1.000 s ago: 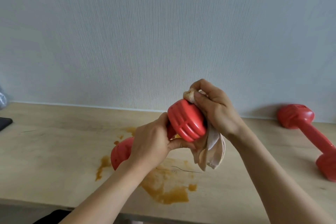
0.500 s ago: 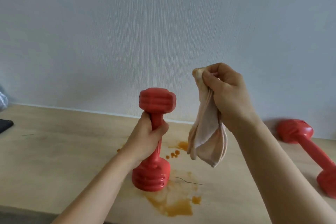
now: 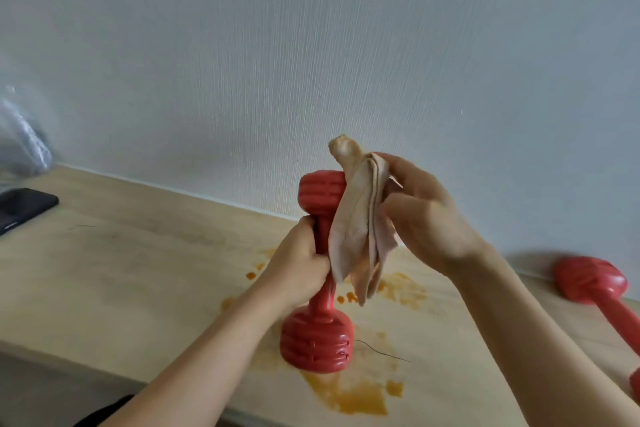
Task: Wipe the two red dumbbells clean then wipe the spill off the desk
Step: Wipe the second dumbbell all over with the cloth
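A person stands at a wooden desk [image 3: 114, 274] against a pale wall. Their left hand [image 3: 298, 267] is wrapped around the handle of a red dumbbell [image 3: 320, 274], holding it upright, its lower head just above or resting on the desk over an orange spill [image 3: 349, 395]; which one cannot be told. Their right hand [image 3: 422, 211] pinches a bunched beige cloth [image 3: 360, 225] between thumb and fingers, so it hangs beside the dumbbell's upper head, touching or nearly touching it. A second red dumbbell [image 3: 595, 284] lies on the desk well apart to the right. A dark phone [image 3: 24, 206] sits at far left. The step in hand appears to be wiping the first dumbbell. The next move likely calls for pressing the cloth onto the upper head and handle and rubbing, with the left hand steadying or turning the dumbbell. The spill is not yet wiped.
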{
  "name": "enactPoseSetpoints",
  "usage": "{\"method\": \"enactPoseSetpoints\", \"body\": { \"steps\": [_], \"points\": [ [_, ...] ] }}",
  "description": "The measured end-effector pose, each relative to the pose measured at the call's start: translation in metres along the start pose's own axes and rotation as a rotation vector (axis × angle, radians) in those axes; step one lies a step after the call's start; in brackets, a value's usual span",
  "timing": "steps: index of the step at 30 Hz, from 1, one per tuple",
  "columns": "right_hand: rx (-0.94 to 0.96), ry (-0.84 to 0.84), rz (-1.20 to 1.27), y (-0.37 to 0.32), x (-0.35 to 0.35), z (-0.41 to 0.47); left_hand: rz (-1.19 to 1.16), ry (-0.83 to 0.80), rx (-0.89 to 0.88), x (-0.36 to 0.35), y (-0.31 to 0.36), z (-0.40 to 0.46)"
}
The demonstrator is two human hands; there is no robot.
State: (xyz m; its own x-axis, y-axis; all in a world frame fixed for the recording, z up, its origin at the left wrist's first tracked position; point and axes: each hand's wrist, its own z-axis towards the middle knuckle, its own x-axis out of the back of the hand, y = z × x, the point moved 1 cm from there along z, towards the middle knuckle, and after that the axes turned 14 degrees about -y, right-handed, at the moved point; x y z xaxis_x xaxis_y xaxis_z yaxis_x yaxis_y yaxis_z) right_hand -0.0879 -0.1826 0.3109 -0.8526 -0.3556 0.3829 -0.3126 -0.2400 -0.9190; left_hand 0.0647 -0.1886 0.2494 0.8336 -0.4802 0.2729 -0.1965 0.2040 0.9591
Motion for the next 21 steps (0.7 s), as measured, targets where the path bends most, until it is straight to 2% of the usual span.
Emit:
{"method": "enactPoseSetpoints", "body": {
  "steps": [3,5,8,10,13,21],
  "points": [
    [0.046,0.046,-0.173,-0.008,0.000,-0.013,0.044,0.037,-0.006,-0.004,0.001,0.001],
    [0.084,0.015,-0.285,-0.005,-0.007,-0.013,0.086,0.053,-0.026,-0.009,0.001,0.002],
    [0.072,0.237,-0.504,0.003,-0.019,-0.004,0.144,0.058,-0.055,-0.019,0.001,0.001],
    [0.111,0.363,-0.565,0.010,-0.024,-0.004,0.149,0.037,-0.088,-0.026,0.002,0.000],
    [0.182,0.416,-0.581,0.019,-0.023,-0.007,0.196,0.037,-0.116,-0.029,0.003,0.000],
    [0.203,0.298,-0.410,0.049,0.003,-0.027,0.205,-0.005,-0.141,-0.023,-0.001,0.002]
  ]
}}
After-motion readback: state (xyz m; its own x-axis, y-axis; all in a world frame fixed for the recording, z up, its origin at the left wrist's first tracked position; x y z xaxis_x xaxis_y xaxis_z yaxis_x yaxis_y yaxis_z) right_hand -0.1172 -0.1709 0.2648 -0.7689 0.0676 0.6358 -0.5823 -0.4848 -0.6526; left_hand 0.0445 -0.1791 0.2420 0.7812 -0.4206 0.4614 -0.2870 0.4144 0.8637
